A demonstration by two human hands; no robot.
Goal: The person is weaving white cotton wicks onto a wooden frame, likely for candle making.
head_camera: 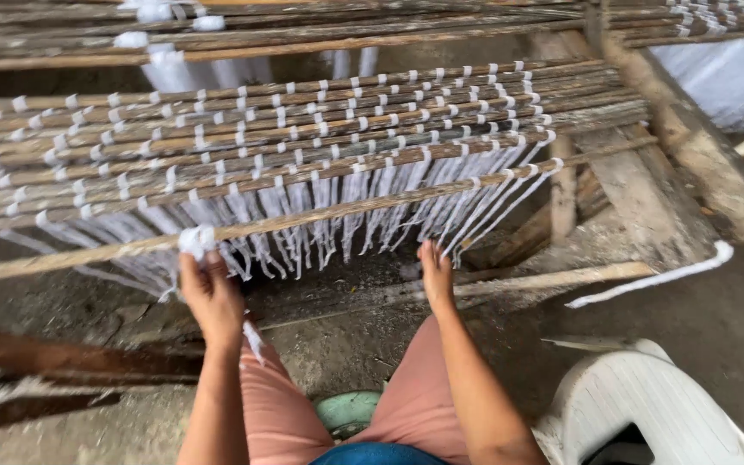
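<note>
A rack of long thin wooden sticks (303, 129) lies across in front of me, with many white strips (329, 215) draped over them and hanging down. My left hand (211, 288) grips a bunch of white strips (197, 239) at the nearest stick (71, 258). A short strip dangles below that hand. My right hand (435, 274) reaches up with fingers together, touching the hanging strips by the right end of the nearest row; it holds nothing that I can see.
A white plastic chair (647, 405) stands at lower right. A loose white strip (656, 277) lies on a stick to the right. Heavy wooden beams (691, 146) frame the rack's right side. My knees in pink trousers (424, 396) and a green sandal (348, 409) are below.
</note>
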